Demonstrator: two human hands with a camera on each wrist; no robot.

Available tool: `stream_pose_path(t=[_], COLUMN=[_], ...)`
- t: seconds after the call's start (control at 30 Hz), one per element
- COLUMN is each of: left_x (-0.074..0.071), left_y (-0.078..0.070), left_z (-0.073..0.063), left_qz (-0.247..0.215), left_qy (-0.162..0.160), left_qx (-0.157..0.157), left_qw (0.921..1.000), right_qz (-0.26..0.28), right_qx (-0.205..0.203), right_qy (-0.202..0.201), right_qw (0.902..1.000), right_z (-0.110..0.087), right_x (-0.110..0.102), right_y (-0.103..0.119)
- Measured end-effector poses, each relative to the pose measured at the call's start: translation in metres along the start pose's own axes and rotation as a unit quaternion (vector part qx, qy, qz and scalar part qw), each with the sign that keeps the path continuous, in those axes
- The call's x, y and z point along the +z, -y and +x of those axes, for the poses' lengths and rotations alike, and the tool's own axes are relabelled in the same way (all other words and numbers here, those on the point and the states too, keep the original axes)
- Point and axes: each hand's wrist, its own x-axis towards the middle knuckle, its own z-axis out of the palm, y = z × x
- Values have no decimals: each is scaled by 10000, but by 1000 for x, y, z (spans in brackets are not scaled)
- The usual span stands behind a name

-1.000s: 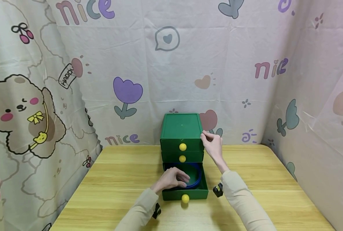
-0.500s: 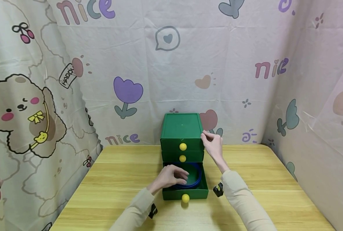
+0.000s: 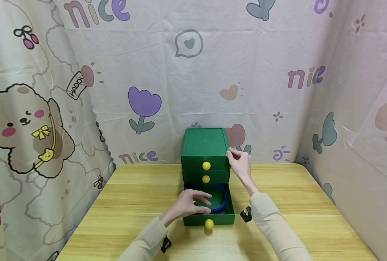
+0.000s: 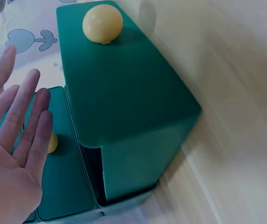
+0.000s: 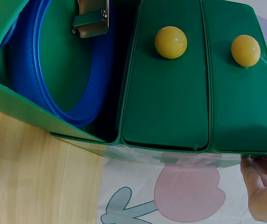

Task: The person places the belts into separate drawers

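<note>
A green drawer cabinet (image 3: 205, 142) with round yellow knobs stands on the table, its bottom drawer (image 3: 196, 219) pulled out. Inside that drawer lies a coiled blue belt (image 3: 225, 199); its metal buckle (image 5: 95, 33) shows in the right wrist view. Over the drawer's left side is my left hand (image 3: 187, 203), thumb and fingers spread apart and holding nothing. The left wrist view shows the same hand (image 4: 12, 154) with its fingers extended beside the cabinet. My right hand (image 3: 240, 164) holds the cabinet's upper right edge with its fingertips; in the right wrist view part of the hand (image 5: 266, 189) is cut off.
The cabinet's upper two drawers, with the top knob (image 3: 206, 165) and middle knob (image 3: 206, 179), are closed. A pale wooden table (image 3: 141, 203) extends around it. Behind and at both sides hangs a printed cloth (image 3: 193, 90).
My left hand has drawn slightly back to the left, and its thumb and fingers have spread wider. The right hand, cabinet and belt look unmoved.
</note>
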Motion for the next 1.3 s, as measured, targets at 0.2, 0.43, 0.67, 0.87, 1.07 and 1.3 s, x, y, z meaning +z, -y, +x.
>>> stream_pose_path(t=[0.2,0.43,0.67,0.87,1.07,1.3], left_x=[1,5,14,21,27,35], left_y=[-2,-7,-10,-8,-7,0], left_z=[-13,-25,-36,-43,-46,-46], left_qz=[-166,-664,-589,-221,75,-100], left_qy=[-65,-183,-120,237,524,757], left_qx=[-38,-218,-296,-553,-903,-938], left_qw=[9998,9974,9978,9979,9945,9927], right_qz=[-30,-29,-3,48,-30,92], right_qx=[36,-15,13,11,-15,-22], right_qy=[24,-8,26,42,-30,2], right_qw=[10000,10000,10000,10000,10000,10000], right_z=[0,0,0,0,1,0], right_x=[0,-1,-1,1,2,1], right_y=[0,-1,-1,-3,-3,-2])
